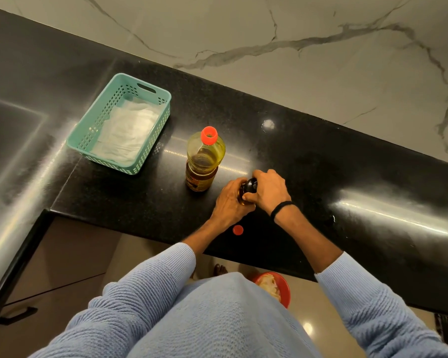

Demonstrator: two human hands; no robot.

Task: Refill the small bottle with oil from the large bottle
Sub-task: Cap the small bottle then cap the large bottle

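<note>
Head view, looking down: two light blue sleeves [150, 285] frame the lower field, and between them, on the floor [145, 254] below the tabletop's edge, sits a red bowl [282, 285] with pale contents, partly hidden by the person's clothing. On the black polished tabletop [321, 177], near its front edge, a loose red cap [238, 229] lies flat between the two forearms. Just beyond it both hands meet on the small bottle [241, 198], which stands upright and is mostly covered. The left hand [229, 204] wraps its fingers round the amber body. The right hand [268, 188], with a black band [282, 208] at the wrist, curls its fingers over the black cap [251, 185] on top. Just left of and beyond the hands, apart from them, stands the large bottle [204, 161], upright, holding yellow oil, its red-ringed neck looking open. Farther left, a teal perforated basket [88, 135] holds a crumpled white cloth [124, 133]. A white veined marble surface [295, 73] rises behind the tabletop.
</note>
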